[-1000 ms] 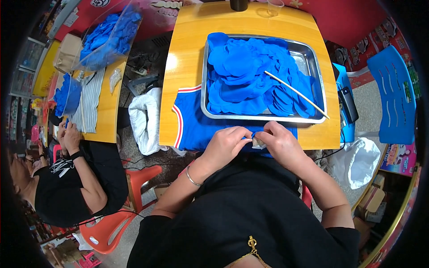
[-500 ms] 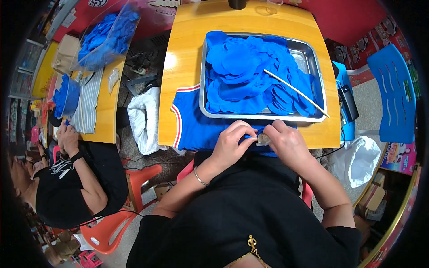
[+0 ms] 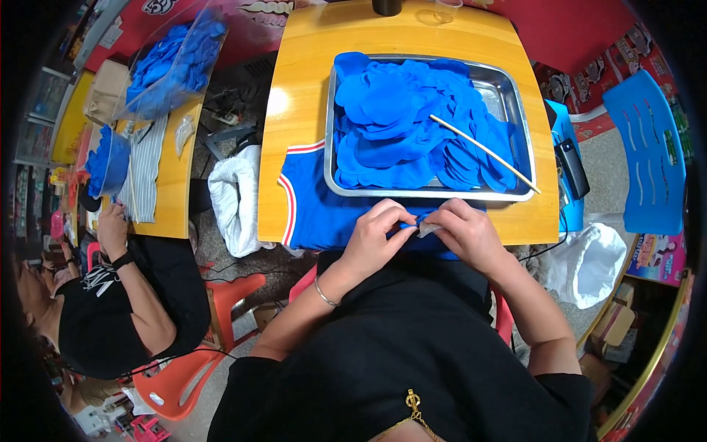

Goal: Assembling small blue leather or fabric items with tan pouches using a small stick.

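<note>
Close to the table's near edge, my left hand [image 3: 378, 234] and my right hand [image 3: 468, 233] meet with fingertips pinched. Between them is a small blue piece [image 3: 422, 219], mostly covered by my fingers; my left thumb and forefinger press on it. A small pale, translucent scrap [image 3: 427, 230] shows at my right fingertips; its kind is unclear. Just beyond my hands, a shallow metal tray [image 3: 434, 194] is heaped with thin, rounded blue fabric pieces [image 3: 387, 96]. A slim wooden stick [image 3: 482, 152] slants across the heap and over the tray's near rim.
A blue garment [image 3: 313, 199] with red-and-white trim lies partly under the tray on the yellow table [image 3: 302, 81]. Left, a co-worker [image 3: 110, 309] sits at another table with a clear bin [image 3: 177, 66] of blue fabric. A blue chair [image 3: 644, 151] stands right.
My hands have come slightly closer together, and less of the pale scrap shows under my right fingers. The tray and stick appear shifted slightly left with the view.
</note>
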Demonstrator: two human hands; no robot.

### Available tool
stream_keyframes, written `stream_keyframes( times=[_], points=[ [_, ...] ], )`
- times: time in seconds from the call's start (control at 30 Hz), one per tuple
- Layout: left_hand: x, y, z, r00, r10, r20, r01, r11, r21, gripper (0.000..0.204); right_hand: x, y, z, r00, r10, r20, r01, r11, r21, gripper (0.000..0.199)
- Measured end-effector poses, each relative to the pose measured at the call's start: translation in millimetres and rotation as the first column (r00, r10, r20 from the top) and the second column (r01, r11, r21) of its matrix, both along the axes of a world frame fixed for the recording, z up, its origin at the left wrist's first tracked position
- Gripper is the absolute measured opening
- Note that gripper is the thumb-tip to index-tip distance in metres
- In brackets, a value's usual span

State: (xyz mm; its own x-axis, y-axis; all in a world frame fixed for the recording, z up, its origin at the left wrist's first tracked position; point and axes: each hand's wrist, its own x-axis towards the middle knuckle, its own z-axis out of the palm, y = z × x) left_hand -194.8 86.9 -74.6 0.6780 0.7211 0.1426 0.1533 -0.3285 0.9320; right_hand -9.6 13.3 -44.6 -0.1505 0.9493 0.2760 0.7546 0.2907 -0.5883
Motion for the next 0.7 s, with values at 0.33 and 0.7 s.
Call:
stream_keyframes(
  times=[0.33, 0.7],
  points=[
    [-2, 2, -2, 1.0, -0.029, 0.011, 0.028, 0.997, 0.066, 0.009, -7, 3, 11, 0.975, -0.007, 0.221, 0.043, 0.987, -0.158, 0.014],
    [-2, -2, 1, 0.998, 0.007, 0.059, -0.006, 1.0, -0.021, 0.009, -3, 5, 11, 0.998, 0.044, 0.037, -0.041, 0.994, -0.099, 0.013]
  ],
)
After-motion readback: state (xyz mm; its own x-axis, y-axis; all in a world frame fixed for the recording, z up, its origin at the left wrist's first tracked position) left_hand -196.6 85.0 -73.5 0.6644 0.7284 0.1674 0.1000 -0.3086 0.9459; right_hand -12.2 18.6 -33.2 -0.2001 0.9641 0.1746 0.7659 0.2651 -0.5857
